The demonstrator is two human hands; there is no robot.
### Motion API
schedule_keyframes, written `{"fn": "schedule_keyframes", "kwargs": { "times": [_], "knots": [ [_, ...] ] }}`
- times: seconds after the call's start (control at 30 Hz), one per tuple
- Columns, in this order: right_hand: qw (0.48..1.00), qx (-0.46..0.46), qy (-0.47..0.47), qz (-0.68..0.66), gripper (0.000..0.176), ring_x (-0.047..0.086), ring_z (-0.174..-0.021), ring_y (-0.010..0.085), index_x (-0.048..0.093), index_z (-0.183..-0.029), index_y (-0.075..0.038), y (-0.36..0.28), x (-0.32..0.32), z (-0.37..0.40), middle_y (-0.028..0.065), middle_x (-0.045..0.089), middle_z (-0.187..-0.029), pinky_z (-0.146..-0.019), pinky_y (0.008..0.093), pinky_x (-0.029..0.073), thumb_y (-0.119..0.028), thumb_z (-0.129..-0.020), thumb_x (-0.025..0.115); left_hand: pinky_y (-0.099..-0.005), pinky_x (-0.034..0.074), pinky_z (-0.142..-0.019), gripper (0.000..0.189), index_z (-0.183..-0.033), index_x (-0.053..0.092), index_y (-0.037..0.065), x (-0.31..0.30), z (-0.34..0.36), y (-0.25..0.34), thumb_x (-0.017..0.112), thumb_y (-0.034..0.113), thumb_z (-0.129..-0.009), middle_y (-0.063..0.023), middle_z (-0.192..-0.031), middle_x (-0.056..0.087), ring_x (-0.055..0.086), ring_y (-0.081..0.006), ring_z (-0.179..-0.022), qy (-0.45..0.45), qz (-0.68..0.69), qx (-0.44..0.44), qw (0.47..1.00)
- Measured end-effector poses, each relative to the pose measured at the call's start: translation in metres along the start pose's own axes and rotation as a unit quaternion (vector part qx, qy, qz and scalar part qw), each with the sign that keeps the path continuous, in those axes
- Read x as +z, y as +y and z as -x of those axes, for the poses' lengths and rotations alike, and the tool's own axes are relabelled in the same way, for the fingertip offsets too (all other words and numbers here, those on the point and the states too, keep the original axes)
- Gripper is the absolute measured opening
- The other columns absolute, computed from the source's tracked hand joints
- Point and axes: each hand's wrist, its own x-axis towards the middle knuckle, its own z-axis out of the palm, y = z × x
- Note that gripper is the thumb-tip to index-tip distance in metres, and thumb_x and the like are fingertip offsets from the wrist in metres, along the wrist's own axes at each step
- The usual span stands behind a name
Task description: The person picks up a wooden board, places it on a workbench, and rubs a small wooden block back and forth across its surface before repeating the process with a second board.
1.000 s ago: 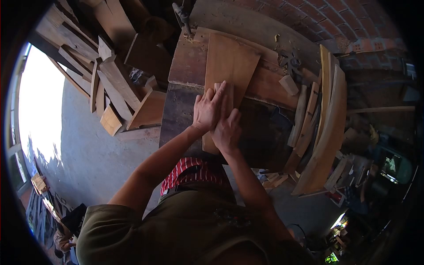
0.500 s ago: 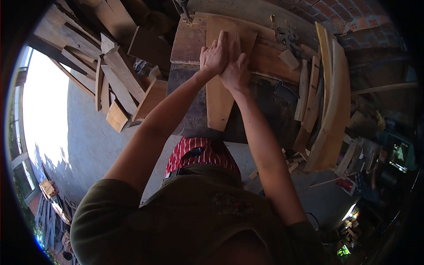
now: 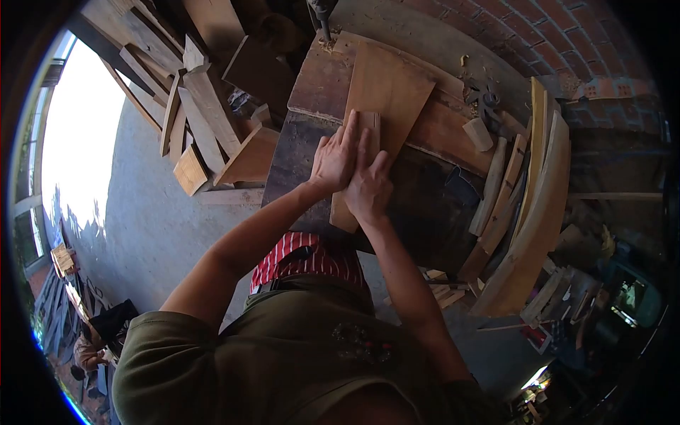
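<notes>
A flat, tapered wooden board (image 3: 394,88) lies on the workbench, its narrow end toward my body. On top of it is a small rectangular wooden block (image 3: 370,125). My left hand (image 3: 336,161) grips the block's left side, index finger stretched along it. Close beside it, my right hand (image 3: 370,185) presses on the block's near part with its fingers around it. Both hands cover the near end of the block, and its underside against the board cannot be seen.
The dark workbench (image 3: 297,159) has a metal clamp-like post (image 3: 322,18) at its far edge. To the right lie a small wood offcut (image 3: 478,134), a dark metal tool (image 3: 487,103) and long planks (image 3: 528,234). Scrap wood (image 3: 209,106) is heaped at left; a person (image 3: 88,350) is far lower left.
Both hands and the block have slid along the board toward my body, baring more of the board's far part. The camera view has also shifted and turned slightly.
</notes>
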Motion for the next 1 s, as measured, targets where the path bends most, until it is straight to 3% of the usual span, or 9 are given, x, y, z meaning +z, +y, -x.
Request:
{"fn": "schedule_keyframes", "kwargs": {
  "times": [0.3, 0.37, 0.43, 0.47, 0.57, 0.63, 0.7, 0.8, 1.0],
  "knots": [
    [0.994, -0.008, 0.105, 0.003, 0.089, 0.056, -0.097, 0.0390, 0.028, -0.148, -0.010, 0.001, 0.005, -0.202, 0.0209, 0.048, -0.106, -0.067, 0.0451, 0.056, -0.030, -0.075, 0.074, -0.0469, 0.039, -0.101, 0.067, -0.155, 0.009, 0.011, -0.016, -0.215, -0.050, 0.038, 0.033, -0.099, -0.0206, -0.135, 0.048, 0.053, -0.0387, -0.120, 0.046, 0.031, 0.034, 0.998],
    [0.993, -0.006, 0.119, -0.001, 0.088, 0.055, -0.098, 0.0401, 0.029, -0.148, -0.010, 0.000, 0.001, -0.223, 0.0214, 0.049, -0.107, -0.067, 0.0468, 0.056, -0.032, -0.076, 0.074, -0.0511, 0.044, -0.096, 0.070, -0.154, 0.013, 0.013, -0.021, -0.249, -0.056, 0.042, 0.041, -0.097, -0.0317, -0.138, 0.046, 0.053, -0.0483, -0.118, 0.044, 0.000, 0.043, 0.998],
    [0.998, 0.057, 0.016, -0.022, 0.080, 0.049, -0.124, 0.0434, 0.021, -0.153, -0.019, -0.004, -0.015, -0.240, 0.0251, 0.040, -0.141, -0.088, 0.0545, 0.052, -0.044, -0.088, 0.059, -0.0509, 0.044, -0.096, 0.070, -0.154, 0.014, 0.013, -0.019, -0.265, -0.061, 0.043, 0.039, -0.097, -0.0314, -0.138, 0.046, 0.053, -0.0483, -0.118, 0.032, 0.035, 0.030, 0.998],
    [0.998, 0.060, 0.018, -0.024, 0.080, 0.049, -0.124, 0.0434, 0.021, -0.153, -0.019, -0.006, -0.016, -0.237, 0.0251, 0.040, -0.141, -0.088, 0.0545, 0.052, -0.044, -0.088, 0.059, -0.0507, 0.044, -0.096, 0.069, -0.154, 0.014, 0.013, -0.018, -0.266, -0.064, 0.044, 0.037, -0.097, -0.0311, -0.137, 0.047, 0.052, -0.0482, -0.119, 0.020, 0.067, 0.016, 0.997],
    [0.998, 0.053, 0.039, 0.004, 0.083, 0.043, -0.131, 0.0429, 0.018, -0.153, -0.021, 0.000, 0.002, -0.205, 0.0186, 0.028, -0.156, -0.091, 0.0545, 0.051, -0.048, -0.087, 0.059, -0.0509, 0.045, -0.095, 0.071, -0.155, 0.012, 0.013, -0.010, -0.239, -0.052, 0.045, 0.036, -0.097, -0.0314, -0.135, 0.048, 0.053, -0.0483, -0.118, 0.041, -0.018, 0.008, 0.999],
    [0.986, -0.006, 0.165, 0.029, 0.086, 0.055, -0.099, 0.0402, 0.028, -0.148, -0.012, 0.008, 0.019, -0.165, 0.0224, 0.049, -0.108, -0.069, 0.0478, 0.055, -0.034, -0.077, 0.072, -0.0504, 0.045, -0.095, 0.072, -0.155, 0.008, 0.014, -0.002, -0.204, -0.042, 0.045, 0.036, -0.097, -0.0307, -0.138, 0.047, 0.054, -0.0466, -0.118, 0.038, 0.038, -0.010, 0.998],
    [0.991, -0.002, 0.135, 0.010, 0.077, 0.055, -0.098, 0.0394, 0.032, -0.148, -0.015, 0.005, 0.018, -0.109, 0.0207, 0.048, -0.104, -0.070, 0.0457, 0.055, -0.036, -0.082, 0.067, -0.0485, 0.041, -0.100, 0.063, -0.155, 0.014, 0.016, -0.017, -0.146, -0.014, 0.038, 0.033, -0.099, -0.0239, -0.140, 0.044, 0.051, -0.0454, -0.119, 0.007, 0.040, -0.044, 0.998],
    [0.995, -0.009, 0.095, 0.018, 0.073, 0.056, -0.094, 0.0381, 0.033, -0.149, -0.016, 0.000, 0.011, -0.015, 0.0188, 0.045, -0.099, -0.067, 0.0433, 0.056, -0.035, -0.085, 0.064, -0.0488, 0.046, -0.093, 0.066, -0.154, 0.014, 0.013, -0.003, -0.076, -0.009, 0.045, 0.026, -0.097, -0.0227, -0.125, 0.052, 0.056, -0.0428, -0.110, 0.017, 0.011, -0.035, 0.999],
    [1.000, -0.011, -0.021, -0.002, 0.087, 0.055, -0.085, 0.0318, 0.028, -0.153, -0.017, 0.004, -0.004, 0.117, 0.0171, 0.044, -0.095, -0.065, 0.0422, 0.052, -0.028, -0.078, 0.070, -0.0436, 0.044, -0.086, 0.073, -0.155, 0.010, 0.009, 0.014, 0.071, 0.010, 0.048, 0.022, -0.094, -0.0205, -0.114, 0.054, 0.058, -0.0373, -0.100, -0.017, 0.029, -0.038, 0.999]
  ]
}}
